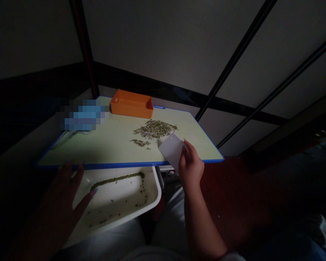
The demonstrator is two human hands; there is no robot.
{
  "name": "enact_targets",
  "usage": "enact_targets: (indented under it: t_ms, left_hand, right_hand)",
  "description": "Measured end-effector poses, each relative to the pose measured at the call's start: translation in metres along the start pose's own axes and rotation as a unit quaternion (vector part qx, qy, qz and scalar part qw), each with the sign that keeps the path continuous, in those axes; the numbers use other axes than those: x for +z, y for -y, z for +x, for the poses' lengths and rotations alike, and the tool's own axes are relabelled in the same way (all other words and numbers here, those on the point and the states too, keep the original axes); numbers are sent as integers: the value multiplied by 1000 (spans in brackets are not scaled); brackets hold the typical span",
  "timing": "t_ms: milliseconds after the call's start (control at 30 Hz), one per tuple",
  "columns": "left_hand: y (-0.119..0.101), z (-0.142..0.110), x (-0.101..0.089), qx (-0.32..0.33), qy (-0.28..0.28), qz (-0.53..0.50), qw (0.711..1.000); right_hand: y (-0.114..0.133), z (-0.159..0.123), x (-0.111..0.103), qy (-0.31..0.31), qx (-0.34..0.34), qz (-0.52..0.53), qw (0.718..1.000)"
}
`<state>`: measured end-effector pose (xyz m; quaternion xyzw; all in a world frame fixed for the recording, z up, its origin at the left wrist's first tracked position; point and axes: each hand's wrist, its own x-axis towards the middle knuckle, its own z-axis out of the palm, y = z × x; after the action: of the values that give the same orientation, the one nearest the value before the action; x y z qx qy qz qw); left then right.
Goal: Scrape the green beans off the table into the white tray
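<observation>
My right hand (191,165) is closed round one side of a flat white plastic scraper (172,148). The scraper's far edge meets the pale green board (105,145) just in front of a pile of small green beans or seeds (156,128). A smaller cluster lies to the pile's near left. In shadow, my left hand (65,188) is spread with its fingertips at the board's blue front edge. Its thumb reaches over a white plastic tub (149,203), which sits on my lap below the board. A line of the same green grains runs along the tub's far side, with stray ones on its floor.
An orange open box (132,105) stands at the board's back edge. A blurred-out blue item (84,116) is at the back left, with a pale cable or handle by it. Behind the board rises a panelled wall (157,40). Reddish floor (225,203) shows at the right.
</observation>
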<state>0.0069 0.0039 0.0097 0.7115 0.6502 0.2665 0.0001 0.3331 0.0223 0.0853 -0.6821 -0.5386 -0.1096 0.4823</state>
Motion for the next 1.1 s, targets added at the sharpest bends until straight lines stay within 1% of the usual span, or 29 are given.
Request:
enact_targets:
  t_ms: [133,233,400,533,667,833,1000,1100]
  left_hand:
    - [1,-1,1,-2,3,-1,1000]
    - [1,-1,1,-1,0,-2,1000]
    - [1,-1,1,10,-17,-2,1000]
    - [0,1,0,4,-2,-1,1000]
    - [0,2,-1,1,-4,-1,1000]
    - [0,0,-2,-5,10,7,1000]
    - [0,-1,-2,0,2,2,1000]
    - [-1,0,-2,1,4,0,1000]
  right_hand:
    - [-12,8,-3,-42,13,63,997]
    - [-16,12,-6,-61,18,74,995]
    - [-8,8,-1,-32,14,87,996]
    - [1,1,9,-6,12,101,995]
    - [7,-1,18,18,17,104,994]
    - [12,1,23,28,26,100,994]
    - [16,1,28,34,12,101,994]
    - [19,2,30,32,18,85,996]
